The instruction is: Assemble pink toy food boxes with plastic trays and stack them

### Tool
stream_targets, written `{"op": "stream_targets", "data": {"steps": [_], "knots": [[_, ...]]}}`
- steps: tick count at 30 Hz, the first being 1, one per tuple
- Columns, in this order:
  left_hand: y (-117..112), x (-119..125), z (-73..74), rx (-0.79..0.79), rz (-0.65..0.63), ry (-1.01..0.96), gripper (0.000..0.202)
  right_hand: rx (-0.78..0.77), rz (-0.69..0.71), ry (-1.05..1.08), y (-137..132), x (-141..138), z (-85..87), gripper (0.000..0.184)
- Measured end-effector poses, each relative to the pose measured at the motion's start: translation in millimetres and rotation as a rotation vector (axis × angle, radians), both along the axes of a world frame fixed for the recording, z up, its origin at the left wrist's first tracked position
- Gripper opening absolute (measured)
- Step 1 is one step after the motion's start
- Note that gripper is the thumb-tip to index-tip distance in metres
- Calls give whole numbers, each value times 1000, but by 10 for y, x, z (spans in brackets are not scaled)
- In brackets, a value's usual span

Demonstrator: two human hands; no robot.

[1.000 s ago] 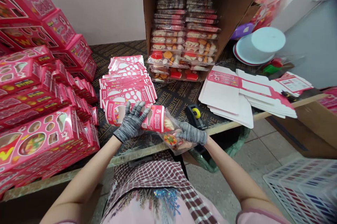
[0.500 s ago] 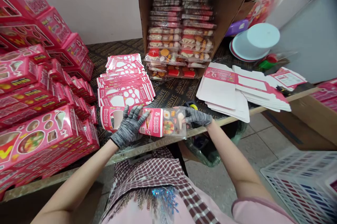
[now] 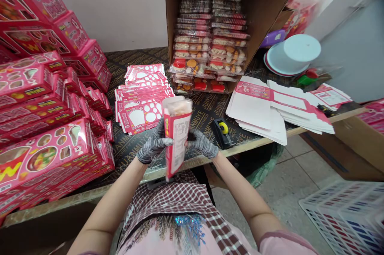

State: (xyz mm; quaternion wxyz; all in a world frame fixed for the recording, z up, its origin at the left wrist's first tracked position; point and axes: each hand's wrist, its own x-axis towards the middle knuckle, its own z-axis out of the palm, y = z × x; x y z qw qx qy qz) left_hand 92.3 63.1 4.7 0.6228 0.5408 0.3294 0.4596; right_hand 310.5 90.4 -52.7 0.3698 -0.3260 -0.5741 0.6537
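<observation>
Both gloved hands hold a pink cardboard box (image 3: 177, 139) upright near the table's front edge, its printed side facing me and a pale end flap at the top. My left hand (image 3: 154, 144) grips its left side, with the thumb across the edge. On the other side, my right hand (image 3: 201, 143) is closed on the box, its fingertips partly hidden behind it. Just behind lies a pile of flat pink box sheets with cut-out windows (image 3: 139, 116). A black tape dispenser with yellow tape (image 3: 222, 133) stands right of my right hand.
Filled pink boxes (image 3: 45, 151) are stacked high on the left. A large open carton (image 3: 258, 19) at the back holds stacked clear packs of toy food (image 3: 192, 65). White-backed flat boxes (image 3: 255, 105) lie on the right, near a pale blue tub (image 3: 297, 53). A white plastic crate (image 3: 345, 207) is at lower right.
The box, lying flat with a clear toy-food tray at its right end, is now lifted and turned upright. My right hand has moved left to it, uncovering the tape dispenser.
</observation>
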Motion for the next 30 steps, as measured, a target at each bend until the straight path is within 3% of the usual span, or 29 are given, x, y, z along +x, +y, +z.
{"op": "stream_targets", "data": {"steps": [3,6,12,16,19,22,25,30], "knots": [[14,11,-27,6,175,-105,79,10,-113,-152,-48,21,141,54],[77,-22,-158,43,294,-83,75,34,-232,-273,-35,106,213,49],[81,-27,-536,-41,105,53,65,33,-365,-370,-23,245,145,52],[1,73,-799,-36,174,95,61,71,-331,-201,-1,228,276,58],[-39,106,-1005,-22,236,172,60,105,-432,-9,123,140,460,64],[-85,73,-1117,-4,253,249,56,79,-512,36,260,54,583,62],[-154,32,-1022,-15,227,248,54,94,-474,2,260,11,614,47],[-169,106,-539,-15,341,-36,47,224,-423,-125,47,-57,624,41]]}}
